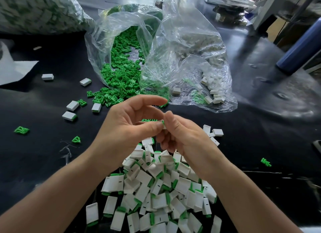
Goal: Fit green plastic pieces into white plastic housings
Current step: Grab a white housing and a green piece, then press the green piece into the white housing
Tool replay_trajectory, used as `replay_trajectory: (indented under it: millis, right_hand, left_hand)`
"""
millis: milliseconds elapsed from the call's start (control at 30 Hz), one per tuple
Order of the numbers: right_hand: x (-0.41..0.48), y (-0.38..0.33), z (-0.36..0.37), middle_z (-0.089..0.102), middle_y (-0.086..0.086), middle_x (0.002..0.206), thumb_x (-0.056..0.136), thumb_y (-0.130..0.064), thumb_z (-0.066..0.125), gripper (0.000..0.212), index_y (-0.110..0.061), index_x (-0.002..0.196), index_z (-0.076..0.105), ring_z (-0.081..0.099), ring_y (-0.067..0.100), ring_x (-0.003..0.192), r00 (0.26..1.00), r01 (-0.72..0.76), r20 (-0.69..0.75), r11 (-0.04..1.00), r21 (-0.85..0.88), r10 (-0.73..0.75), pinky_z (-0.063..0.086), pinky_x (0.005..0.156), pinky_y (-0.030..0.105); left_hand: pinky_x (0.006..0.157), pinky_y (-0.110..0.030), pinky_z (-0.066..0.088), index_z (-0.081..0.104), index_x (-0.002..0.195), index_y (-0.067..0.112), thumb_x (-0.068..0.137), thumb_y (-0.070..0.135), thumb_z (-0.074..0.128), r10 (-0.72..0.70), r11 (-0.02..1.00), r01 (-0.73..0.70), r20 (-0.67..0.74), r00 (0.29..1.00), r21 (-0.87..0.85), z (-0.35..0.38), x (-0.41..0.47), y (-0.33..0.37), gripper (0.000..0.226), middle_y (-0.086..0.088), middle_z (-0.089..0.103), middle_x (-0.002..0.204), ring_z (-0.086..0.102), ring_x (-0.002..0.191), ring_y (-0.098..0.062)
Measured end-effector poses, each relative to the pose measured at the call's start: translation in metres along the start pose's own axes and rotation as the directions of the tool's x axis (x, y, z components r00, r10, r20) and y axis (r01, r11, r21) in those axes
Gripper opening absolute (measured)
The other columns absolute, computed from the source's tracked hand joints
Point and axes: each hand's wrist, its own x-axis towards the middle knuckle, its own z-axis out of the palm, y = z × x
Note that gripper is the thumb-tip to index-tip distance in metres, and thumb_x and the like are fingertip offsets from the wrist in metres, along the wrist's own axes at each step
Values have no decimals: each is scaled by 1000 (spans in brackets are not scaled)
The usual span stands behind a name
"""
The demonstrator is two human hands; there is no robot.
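Fingers (pixel 149 127), L hand (pixel 128 126), R hand (pixel 185 139), pinch housing (pixel 164 127) — bags (pixel 182 41): green pcs (pixel 121 73), white housings (pixel 213 93)

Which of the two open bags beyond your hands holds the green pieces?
The left bag, spilling green pieces onto the table; the right bag holds white housings.

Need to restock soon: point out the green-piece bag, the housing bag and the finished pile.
Green-piece bag (pixel 99 50), head view, its clear left wall.
Housing bag (pixel 187 29), head view, its upper wall.
Finished pile (pixel 156 189), head view, a middle housing.
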Motion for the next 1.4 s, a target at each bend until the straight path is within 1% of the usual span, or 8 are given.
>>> replay_trajectory:
  millis: [333, 467, 667, 833, 1033, 1233, 1300, 1400]
  right_hand:
    - [-1, 2, -1, 57, -10, 57, 77, -54, 34, 45, -16, 71, 57, 47, 4, 51, 997, -32, 63, 999, -14, 33, 38, 53, 18]
    - [0, 6, -2, 47, -15, 53, 79, -49, 33, 62, 7, 91, 56, 40, 1, 51, 998, -5, 65, 997, -73, 9, 35, 53, 14]
    - [1, 7, 3, 42, -17, 55, 80, -46, 32, 29, -27, 65, 46, 37, -2, 51, 995, 92, -24, 975, -203, -99, 30, 56, 14]
    - [4, 12, 3, 51, -29, 62, 80, -52, 28, 55, -14, 105, 59, 47, -9, 63, 991, 113, -34, 944, -310, -129, 32, 65, 16]
    - [4, 13, 5, 51, -27, 64, 92, -46, 31, 48, -11, 107, 60, 47, -8, 66, 986, 122, -65, 938, -325, -151, 33, 66, 16]
    - [1, 7, 1, 44, -11, 58, 88, -54, 29, 59, -7, 79, 62, 37, -1, 52, 996, 80, -24, 983, -164, -85, 33, 52, 11]
    - [1, 5, 0, 49, -11, 53, 82, -56, 27, 56, -13, 67, 61, 40, -1, 49, 999, 41, -25, 995, -89, -44, 34, 49, 10]
    - [3, 5, -4, 50, -11, 52, 78, -62, 23, 69, -6, 74, 63, 41, 4, 51, 1000, 6, 10, 995, -96, -5, 35, 49, 13]
  left_hand:
    - [52, -25, 52, 66, 97, 15, 67, -2, 59, 1, 1000, -2, 13, 1000, 31, 2, -1, 1, 35, -5, 70, 72, 59, 54, -21]
    - [53, -23, 52, 67, 94, 17, 63, -4, 61, -22, 1000, 22, -9, 1000, -10, 1, 0, -1, 38, -7, 71, 72, 65, 57, -20]
    - [67, -20, 53, 62, 103, 18, 59, -3, 65, -55, 998, 54, -24, 998, -29, 0, 2, -5, 49, -8, 73, 73, 69, 90, -14]
    - [68, -20, 53, 61, 103, 17, 58, -4, 65, -62, 997, 60, -29, 998, -57, 1, 2, -4, 50, -8, 72, 70, 69, 91, -15]
    - [68, -19, 53, 61, 104, 15, 57, -5, 63, -85, 993, 82, -29, 996, -80, 2, 0, -1, 51, -9, 72, 69, 69, 91, -16]
    - [57, -27, 54, 60, 108, 11, 57, -5, 66, -119, 985, 116, -16, 993, -128, 1, 1, 2, 54, -13, 72, 74, 68, 62, -26]
    - [57, -26, 54, 59, 109, 11, 55, -4, 74, -125, 985, 122, -11, 992, -123, 1, 0, 3, 58, -12, 72, 75, 69, 62, -23]
    - [60, -26, 55, 59, 108, 15, 56, -1, 78, -139, 986, 137, -19, 990, -94, 2, 1, 4, 57, -12, 73, 78, 69, 66, -20]
